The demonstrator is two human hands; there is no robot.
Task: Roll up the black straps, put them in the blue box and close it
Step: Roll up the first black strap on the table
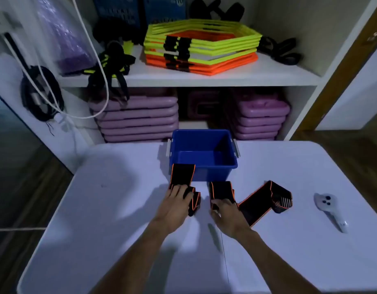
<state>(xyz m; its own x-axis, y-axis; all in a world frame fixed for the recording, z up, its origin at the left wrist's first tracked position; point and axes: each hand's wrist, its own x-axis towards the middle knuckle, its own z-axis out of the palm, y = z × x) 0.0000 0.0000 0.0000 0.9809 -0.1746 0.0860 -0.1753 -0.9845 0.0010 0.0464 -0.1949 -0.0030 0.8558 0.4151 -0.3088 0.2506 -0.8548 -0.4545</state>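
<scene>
An open blue box (204, 166) stands at the far middle of the white table (98, 209), with nothing visible inside and no lid in sight. Black straps with orange edges lie in front of it. The left strap (182, 174) leans up against the box front, and my left hand (175, 198) presses on its lower end with fingers spread. My right hand (223, 211) grips the near end of the middle strap (221, 189). That strap runs on to the right as a long band (266, 198), partly folded on itself.
A white remote-like device (329, 209) lies on the table at the right. Behind the table stands a white shelf unit (204, 78) holding yellow and orange hexagon rings (202, 47), purple step boards (138, 119) and black bands. White cables (98, 66) hang at the left.
</scene>
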